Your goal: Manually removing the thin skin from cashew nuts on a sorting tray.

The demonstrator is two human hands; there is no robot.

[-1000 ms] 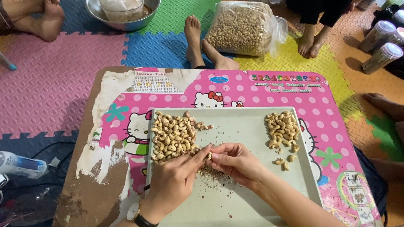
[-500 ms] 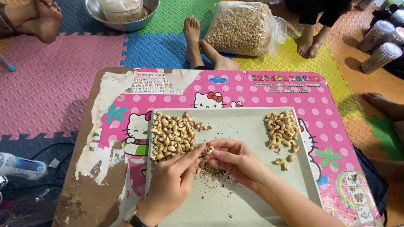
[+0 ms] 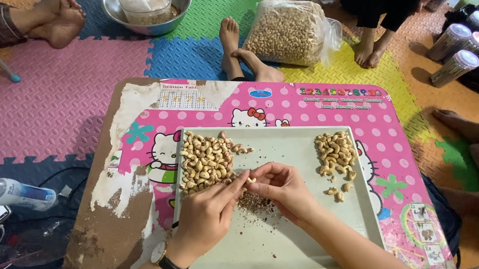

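Pink table (image 3: pixel 327 108), tray (image 3: pixel 285 140) of cashews (image 3: pixel 208 162) — both hands' fingers (image 3: pixel 237 182) pinching one nut (image 3: pixel 250 179).

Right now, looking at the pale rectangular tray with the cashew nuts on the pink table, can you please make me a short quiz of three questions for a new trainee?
1. True or false: the larger pile of pale cashew nuts lies on the left part of the pale rectangular tray.
2. What lies on the tray just under the left hand and right hand? A) brown skin flakes B) a metal spoon C) a blue cloth
3. Fill in: the clear plastic bag of nuts stands on the ____ beyond the pink table.

Key: 1 true. 2 A, the heap of brown skin flakes. 3 floor mats.
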